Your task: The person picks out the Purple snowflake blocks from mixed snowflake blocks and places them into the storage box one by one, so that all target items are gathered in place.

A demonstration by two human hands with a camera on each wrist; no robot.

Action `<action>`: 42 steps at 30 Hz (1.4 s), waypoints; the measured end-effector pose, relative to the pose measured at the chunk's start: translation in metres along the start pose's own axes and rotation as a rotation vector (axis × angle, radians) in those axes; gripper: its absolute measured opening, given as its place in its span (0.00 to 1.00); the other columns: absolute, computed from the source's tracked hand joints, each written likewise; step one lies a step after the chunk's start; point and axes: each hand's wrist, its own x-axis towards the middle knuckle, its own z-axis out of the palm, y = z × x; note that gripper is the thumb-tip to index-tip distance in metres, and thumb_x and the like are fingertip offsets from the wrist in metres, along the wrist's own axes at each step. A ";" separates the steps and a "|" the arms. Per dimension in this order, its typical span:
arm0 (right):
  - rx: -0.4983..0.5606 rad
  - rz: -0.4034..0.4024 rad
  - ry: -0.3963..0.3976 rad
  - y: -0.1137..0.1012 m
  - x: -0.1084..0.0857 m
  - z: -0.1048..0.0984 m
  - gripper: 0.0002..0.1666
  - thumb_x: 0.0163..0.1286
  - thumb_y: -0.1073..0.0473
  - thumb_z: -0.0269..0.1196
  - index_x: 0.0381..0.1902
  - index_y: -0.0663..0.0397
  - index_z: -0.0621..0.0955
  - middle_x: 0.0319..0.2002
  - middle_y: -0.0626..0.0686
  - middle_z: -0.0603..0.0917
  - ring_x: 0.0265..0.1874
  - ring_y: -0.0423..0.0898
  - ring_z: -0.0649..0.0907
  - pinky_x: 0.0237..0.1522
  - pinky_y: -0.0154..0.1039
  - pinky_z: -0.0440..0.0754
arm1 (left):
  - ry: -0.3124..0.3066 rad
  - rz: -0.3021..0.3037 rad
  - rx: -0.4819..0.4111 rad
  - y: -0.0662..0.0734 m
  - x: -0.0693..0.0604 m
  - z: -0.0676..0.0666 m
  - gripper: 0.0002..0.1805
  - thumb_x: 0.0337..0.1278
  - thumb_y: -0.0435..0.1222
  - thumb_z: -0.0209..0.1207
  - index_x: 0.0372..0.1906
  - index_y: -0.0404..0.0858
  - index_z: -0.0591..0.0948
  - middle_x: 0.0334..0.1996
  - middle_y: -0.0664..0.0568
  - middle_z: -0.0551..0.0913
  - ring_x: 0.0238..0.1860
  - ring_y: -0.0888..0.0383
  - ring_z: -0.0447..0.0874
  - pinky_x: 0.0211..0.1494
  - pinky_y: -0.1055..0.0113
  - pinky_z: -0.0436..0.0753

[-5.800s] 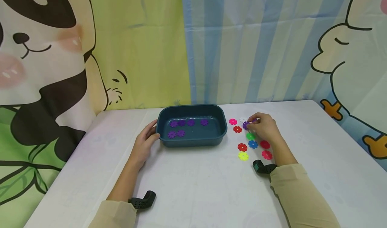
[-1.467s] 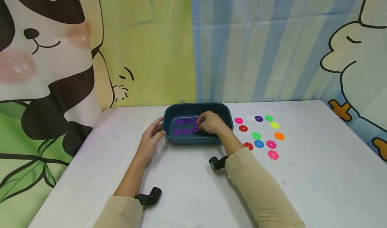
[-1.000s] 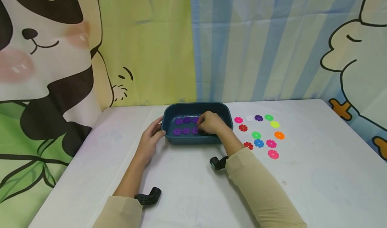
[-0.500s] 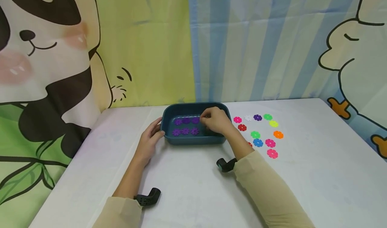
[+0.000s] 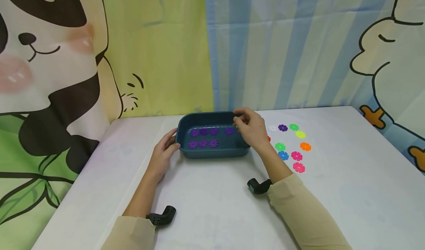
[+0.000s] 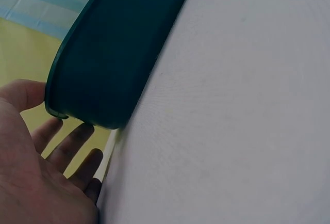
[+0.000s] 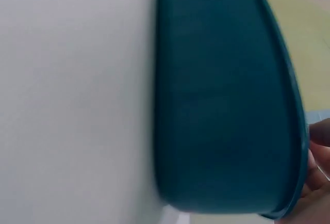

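Observation:
My left hand (image 5: 160, 157) touches the left end of a dark teal plastic bin (image 5: 212, 153). The left wrist view shows its thumb at the rim and loosely spread fingers against the end wall. Inside the bin, purple flower-shaped plastic discs (image 5: 213, 143) lie in two rows: several at the back, three in front. Over the bin's right end is my right hand (image 5: 254, 129), its fingers loosely bent with nothing visible between them. In the right wrist view, only part of that hand (image 7: 317, 182) shows beyond the bin wall.
On the white table (image 5: 206, 202), right of the bin, lie loose discs: dark purple (image 5: 283, 128), white (image 5: 272, 128), orange (image 5: 305, 146), blue (image 5: 283, 155), pink (image 5: 299, 167), green (image 5: 280, 146) and yellow (image 5: 300, 134). My right forearm covers some. A printed curtain (image 5: 166, 58) hangs behind.
My right hand picked a purple disc from the right-hand group, set it third in the bin's front row and let go. It has since risen rightward; the left hand stays on the bin.

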 end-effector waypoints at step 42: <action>-0.121 -0.073 0.376 0.028 0.002 -0.067 0.19 0.76 0.55 0.56 0.58 0.55 0.84 0.46 0.59 0.87 0.41 0.51 0.82 0.37 0.29 0.76 | -0.003 -0.005 -0.017 -0.003 0.001 0.000 0.31 0.76 0.36 0.51 0.80 0.47 0.64 0.72 0.40 0.74 0.73 0.46 0.71 0.79 0.47 0.64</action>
